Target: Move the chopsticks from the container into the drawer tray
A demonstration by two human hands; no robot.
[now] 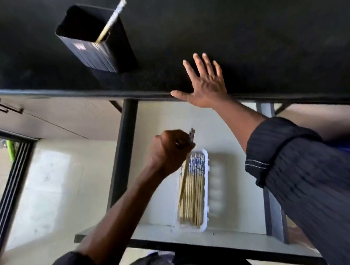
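Head view, looking down. A black stone-like countertop (pixel 266 22) fills the upper half, its front edge running from 9 o'clock down toward 3 o'clock. At 11 o'clock a black rectangular container (pixel 94 43) stands on it, near that edge, with one chopstick (pixel 111 19) leaning out of it.

My right hand (pixel 205 84), just right of centre, lies flat on the countertop edge, fingers spread wide and holding nothing, well apart from the container.

Below the edge an open drawer (pixel 156 200) shows a pale floor. In it, toward 6 o'clock, a white tray (pixel 194 228) holds a row of chopsticks (pixel 194 198) lying side by side.

My left hand (pixel 169 150), at centre, is a fist gripping a held chopstick (pixel 185 175) that slants down into the tray's left side.

Pale floor tiles (pixel 34 193) show at 8 o'clock.
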